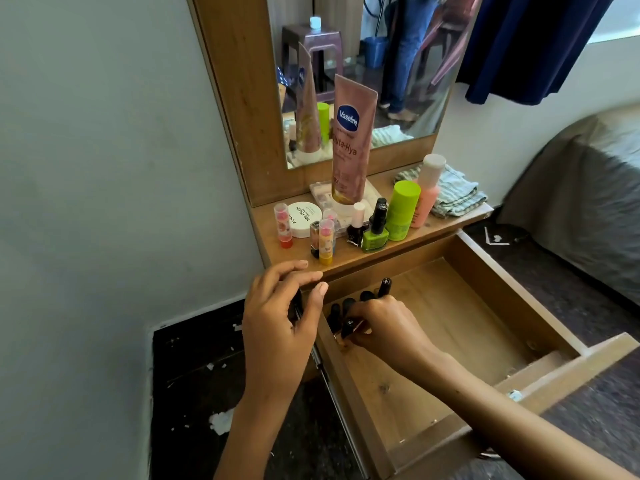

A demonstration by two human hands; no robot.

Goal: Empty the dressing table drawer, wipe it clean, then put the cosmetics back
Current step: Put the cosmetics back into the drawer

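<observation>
Drawer: one, pulled fully out below the tabletop; its wooden floor is mostly bare, with the cosmetics bunched in the back-left corner.
Black tubes in drawer: you have about four standing in a row along the left wall, plus one taller black stick upright beside them.
On the tabletop: three clear-capped lip balms, one white nail polish remover tub, two nail polish bottles (one dark, one green), one green cylinder bottle, one pink bottle, one Vaseline tube standing on its cap, one folded striped cloth.
Your right hand: fingers pinched closed on a small black-capped item down inside the drawer, at the left wall.
Your left hand: hovering over the drawer's left edge, fingers loosely curled and half open; something dark and thin shows behind the palm, but whether you grip it, I cannot tell.
Surface: brown wood-grain dressing table with a mirror above.
Room: pale wall on your left, dark speckled floor, a grey-covered bed on your right, a navy curtain above it.
</observation>
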